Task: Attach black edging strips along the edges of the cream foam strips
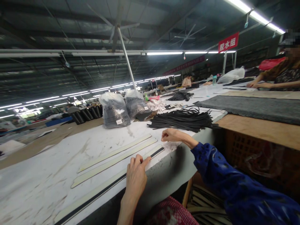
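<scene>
Three long cream strips lie side by side on the white table [47, 175]. The nearest strip [98, 192] carries a thin black strip [110, 186] along its near edge. My left hand [136, 175] rests on this nearest strip, fingertips pressing the black strip near its far end. My right hand [171, 136], in a blue sleeve, pinches at the table edge just past the strip's far end [158, 151]; what it pinches is too small to tell. The two other cream strips [114, 153] [112, 164] lie untouched further in.
A heap of black strips [185, 120] lies beyond my right hand. Two filled plastic bags [114, 111] stand behind. A grey felt sheet [253, 106] covers a wooden bench at right, where another person's arm [269, 84] rests. More people work at far tables.
</scene>
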Available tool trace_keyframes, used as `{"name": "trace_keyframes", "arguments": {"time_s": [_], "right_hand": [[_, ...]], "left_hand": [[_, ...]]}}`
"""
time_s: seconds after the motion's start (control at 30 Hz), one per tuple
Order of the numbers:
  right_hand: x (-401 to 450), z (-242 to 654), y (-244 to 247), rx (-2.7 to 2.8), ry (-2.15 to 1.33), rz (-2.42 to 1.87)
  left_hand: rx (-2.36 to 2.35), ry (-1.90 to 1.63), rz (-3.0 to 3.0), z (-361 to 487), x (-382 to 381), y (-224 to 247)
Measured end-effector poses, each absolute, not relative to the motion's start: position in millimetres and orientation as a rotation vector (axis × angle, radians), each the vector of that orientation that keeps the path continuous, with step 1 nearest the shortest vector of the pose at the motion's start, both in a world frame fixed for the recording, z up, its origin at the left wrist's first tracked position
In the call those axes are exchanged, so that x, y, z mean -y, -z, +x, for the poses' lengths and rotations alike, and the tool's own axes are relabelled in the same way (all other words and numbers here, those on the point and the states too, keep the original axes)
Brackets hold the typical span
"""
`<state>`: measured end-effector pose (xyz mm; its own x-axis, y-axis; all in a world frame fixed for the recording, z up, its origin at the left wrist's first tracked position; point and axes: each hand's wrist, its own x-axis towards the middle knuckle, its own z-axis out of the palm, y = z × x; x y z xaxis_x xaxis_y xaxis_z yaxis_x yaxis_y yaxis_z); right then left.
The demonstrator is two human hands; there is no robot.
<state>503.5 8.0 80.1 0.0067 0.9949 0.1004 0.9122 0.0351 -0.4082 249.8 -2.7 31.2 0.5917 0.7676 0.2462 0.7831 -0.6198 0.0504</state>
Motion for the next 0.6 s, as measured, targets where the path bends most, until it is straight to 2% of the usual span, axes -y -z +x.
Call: {"name": "trace_keyframes", "arguments": {"time_s": [0.17,0.3,0.4,0.6], "right_hand": [[-10.3,499.0,-68.9,1.997,-0.408,-1.695],[-12.3,474.5,-59.3,2.078,-0.342,-1.464],[-12.5,463.7,-52.7,2.199,-0.344,-1.437],[-31.2,470.7,-55.0,2.259,-0.697,-1.429]], "left_hand": [[1.308,0.449,-2.771,248.7,5.0,-32.6],[1.367,0.468,-2.804,247.7,7.2,-34.6],[1.398,0.547,-2.846,246.4,12.8,-33.4],[1.392,0.707,-2.846,241.4,21.4,-28.5]]}}
